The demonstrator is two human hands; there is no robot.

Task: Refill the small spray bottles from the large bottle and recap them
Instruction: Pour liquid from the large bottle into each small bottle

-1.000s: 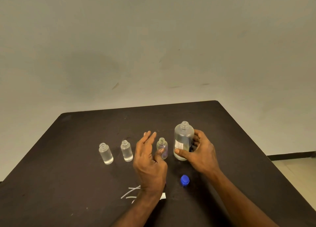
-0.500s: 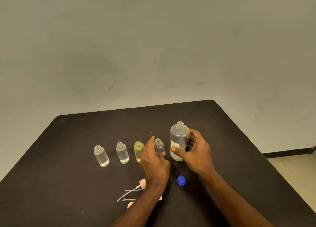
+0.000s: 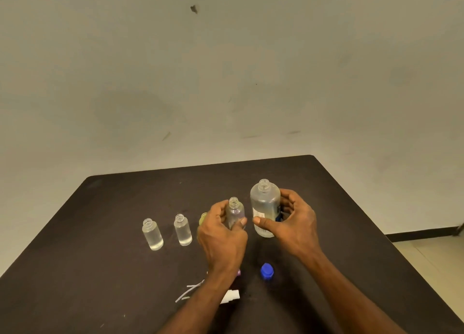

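My right hand point(image 3: 292, 223) grips the large clear bottle point(image 3: 265, 205), which is uncapped, upright and lifted a little above the black table point(image 3: 100, 271). My left hand point(image 3: 222, 235) holds a small clear purplish spray bottle point(image 3: 234, 213), open at the neck, right beside the large bottle. Two more small clear bottles point(image 3: 152, 234) point(image 3: 183, 230) stand uncapped to the left. A small yellow bottle point(image 3: 203, 218) is mostly hidden behind my left hand. The blue cap point(image 3: 266, 271) lies on the table below the large bottle.
Spray tops with thin white tubes point(image 3: 190, 289) lie near my left forearm, along with a white spray head point(image 3: 229, 296) and a purple piece point(image 3: 238, 273). A pale wall stands behind the table. Floor shows at the right.
My left hand has closed around the small purplish bottle and raised it. My right hand has lifted the large bottle slightly. The yellow bottle is now mostly hidden.
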